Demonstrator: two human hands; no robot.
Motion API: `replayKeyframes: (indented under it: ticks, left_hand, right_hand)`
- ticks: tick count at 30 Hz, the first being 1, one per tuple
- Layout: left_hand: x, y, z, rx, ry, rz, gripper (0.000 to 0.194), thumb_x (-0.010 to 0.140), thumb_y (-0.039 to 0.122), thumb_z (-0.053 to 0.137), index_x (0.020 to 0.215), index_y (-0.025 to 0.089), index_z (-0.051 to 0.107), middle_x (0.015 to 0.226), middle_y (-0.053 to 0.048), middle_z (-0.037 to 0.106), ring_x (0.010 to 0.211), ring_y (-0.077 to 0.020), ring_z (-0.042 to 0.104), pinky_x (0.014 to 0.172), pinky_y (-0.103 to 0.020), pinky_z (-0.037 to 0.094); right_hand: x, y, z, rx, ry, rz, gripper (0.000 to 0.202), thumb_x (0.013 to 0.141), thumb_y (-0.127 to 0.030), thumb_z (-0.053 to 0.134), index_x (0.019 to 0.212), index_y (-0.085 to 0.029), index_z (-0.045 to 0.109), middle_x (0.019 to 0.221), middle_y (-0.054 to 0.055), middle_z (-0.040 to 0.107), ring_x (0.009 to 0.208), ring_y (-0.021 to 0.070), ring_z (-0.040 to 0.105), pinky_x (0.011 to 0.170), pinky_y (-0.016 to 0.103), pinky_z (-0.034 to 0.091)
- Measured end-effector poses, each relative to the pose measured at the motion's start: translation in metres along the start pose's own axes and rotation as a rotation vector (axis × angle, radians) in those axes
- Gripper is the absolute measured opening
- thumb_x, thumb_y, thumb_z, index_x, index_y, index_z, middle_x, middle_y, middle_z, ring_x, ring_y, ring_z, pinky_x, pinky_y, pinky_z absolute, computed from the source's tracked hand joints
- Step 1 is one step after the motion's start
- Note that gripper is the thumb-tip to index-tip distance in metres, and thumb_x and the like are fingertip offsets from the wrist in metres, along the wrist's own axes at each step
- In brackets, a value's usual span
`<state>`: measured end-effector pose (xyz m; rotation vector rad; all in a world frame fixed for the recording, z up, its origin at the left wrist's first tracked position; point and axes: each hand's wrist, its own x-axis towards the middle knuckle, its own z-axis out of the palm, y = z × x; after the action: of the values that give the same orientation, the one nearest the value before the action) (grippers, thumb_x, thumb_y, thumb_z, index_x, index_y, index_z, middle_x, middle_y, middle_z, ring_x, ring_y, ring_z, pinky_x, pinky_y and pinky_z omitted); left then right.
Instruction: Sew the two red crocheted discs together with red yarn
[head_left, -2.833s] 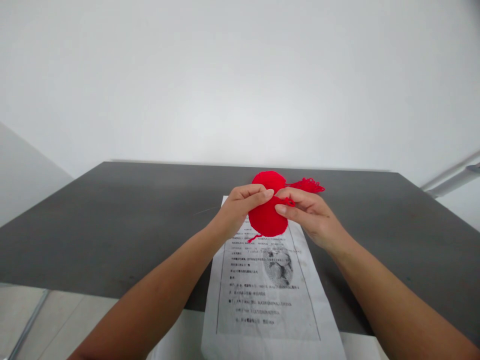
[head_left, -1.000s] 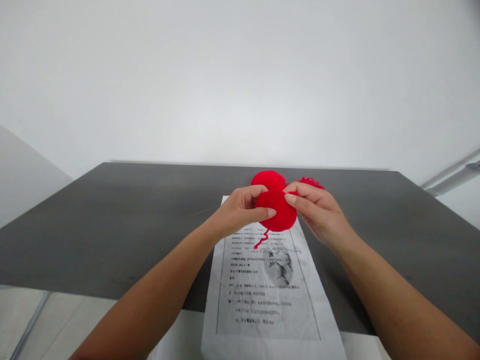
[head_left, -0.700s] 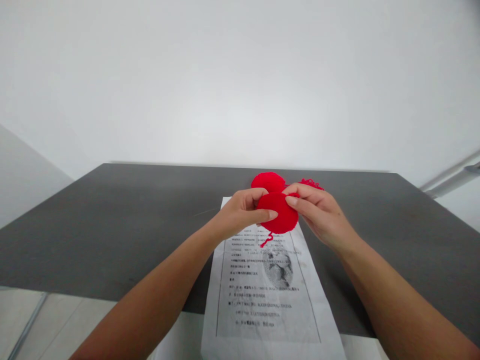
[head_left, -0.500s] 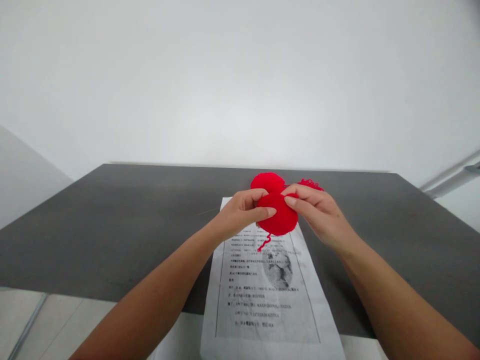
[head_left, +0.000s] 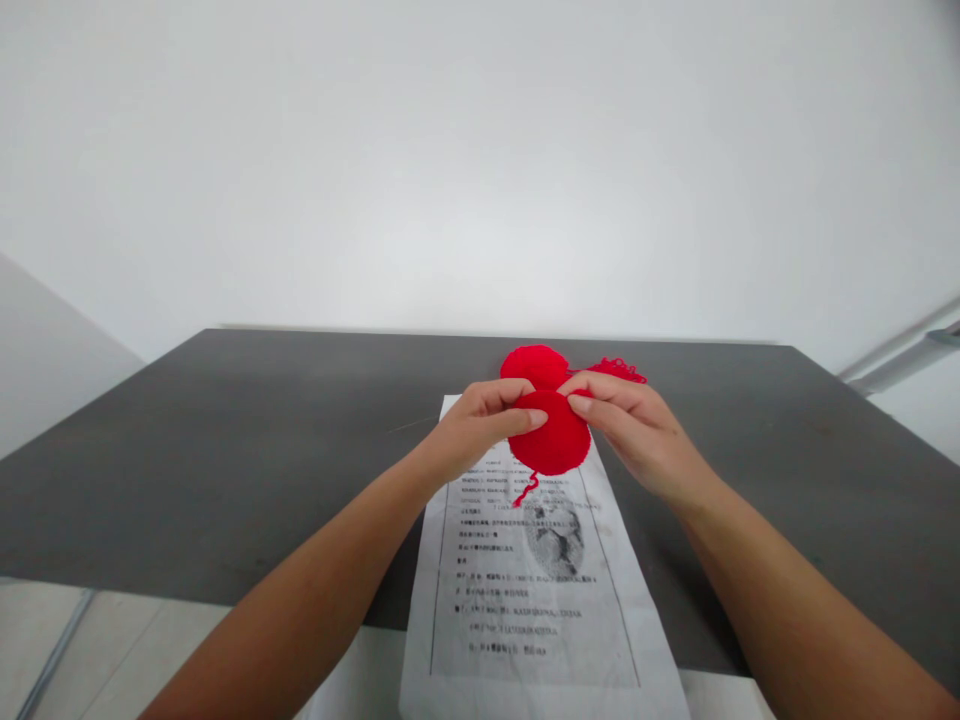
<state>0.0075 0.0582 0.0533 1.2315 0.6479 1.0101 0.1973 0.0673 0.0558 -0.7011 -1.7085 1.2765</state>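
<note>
Between both hands is a round red crocheted piece (head_left: 555, 440), its flat face toward me and a short yarn tail hanging from its lower edge. My left hand (head_left: 484, 420) pinches its upper left, thumb in front and fingers behind. At the upper right edge, my right hand (head_left: 634, 425) pinches it between thumb and fingertips. Just behind lies a ball of red yarn (head_left: 535, 364), and a loose tangle of red yarn (head_left: 615, 370) sits to its right. The fingertips behind the piece are hidden.
A printed sheet of paper (head_left: 517, 610) with text and a dark oval picture lies under the hands, overhanging the near edge of the dark grey table (head_left: 247, 450). A white wall (head_left: 480, 180) rises behind the table. Pale floor shows below.
The red crocheted piece has shifted slightly left and down, its yarn tail moving with it. Both hands keep their pinch almost in the same place.
</note>
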Motion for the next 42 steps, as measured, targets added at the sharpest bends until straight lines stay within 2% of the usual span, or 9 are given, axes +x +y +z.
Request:
replayKeyframes:
  ticks: [8,22,31,37,42]
  left_hand:
    - [-0.0008,0.0029,0.0029,-0.090,-0.003,-0.032,0.024,0.067,0.031,0.081,0.070,0.013,0.065,0.065,0.001,0.062,0.058,-0.0085,0.052,0.060,-0.023,0.040]
    - [-0.0001,-0.0005,0.0014,-0.001,0.000,-0.016,0.029,0.069,0.036,0.079,0.068,0.013,0.062,0.063,0.002,0.058,0.058,-0.0083,0.050,0.059,-0.023,0.038]
    - [0.0000,-0.0029,-0.0006,0.109,0.011,-0.002,0.034,0.076,0.044,0.070,0.063,0.015,0.057,0.060,0.002,0.050,0.057,-0.0096,0.046,0.059,-0.026,0.037]
    - [-0.0004,-0.0018,0.0007,0.130,0.020,0.009,0.035,0.076,0.042,0.070,0.060,0.015,0.054,0.059,0.003,0.048,0.055,-0.0084,0.044,0.057,-0.025,0.035]
    - [-0.0014,-0.0012,0.0007,0.119,0.035,-0.002,0.034,0.075,0.041,0.071,0.060,0.015,0.055,0.057,0.002,0.049,0.056,-0.0094,0.046,0.058,-0.026,0.036]
  right_hand:
    - [-0.0007,0.0026,0.0004,0.061,0.020,0.010,0.020,0.091,-0.034,0.062,0.081,-0.019,0.070,0.075,0.001,0.061,0.071,0.0152,0.053,0.068,0.028,0.041]
    - [0.0004,-0.0049,0.0039,-0.021,0.025,0.003,0.019,0.089,-0.031,0.062,0.076,-0.018,0.065,0.068,-0.001,0.058,0.062,0.0130,0.050,0.060,0.026,0.039]
    - [0.0015,-0.0026,0.0046,-0.005,0.030,0.012,0.018,0.088,-0.032,0.062,0.077,-0.018,0.065,0.071,0.000,0.059,0.063,0.0129,0.050,0.060,0.026,0.038]
    - [0.0001,-0.0047,0.0048,-0.014,0.052,0.045,0.015,0.085,-0.031,0.064,0.077,-0.018,0.064,0.064,-0.002,0.053,0.058,0.0119,0.047,0.057,0.025,0.036]
    - [0.0004,-0.0044,0.0051,-0.023,0.075,0.030,0.015,0.083,-0.031,0.066,0.075,-0.019,0.065,0.064,-0.001,0.055,0.059,0.0127,0.048,0.057,0.026,0.039]
